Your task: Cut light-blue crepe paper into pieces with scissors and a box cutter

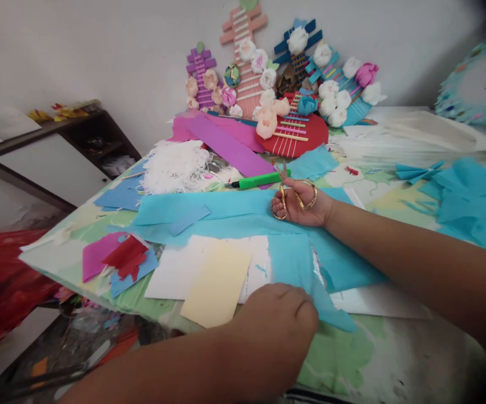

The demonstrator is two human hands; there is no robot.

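Your right grip point(304, 209) is curled round the gold-handled scissors point(282, 193), above the long turquoise crepe-like strip point(226, 205) on the counter point(339, 359); your left grip point(279, 331) covers the near part of the turquoise piece point(289, 261) on the white card point(175, 269), its fingers hidden, so I can't tell whether it pinches anything; that paper looks light, limp and easily torn, best taken flat along an edge; the scissors should feel rigid and slick, best held by their loops.

The bare left hand point(279, 334) hides its own fingertips from view. 1 light-blue, fringed, rounded decoration point(478, 84) is cut off by the right edge. Pale items point(119, 165) inside the white-doored brown cabinet point(53, 165) are too blurred to identify.
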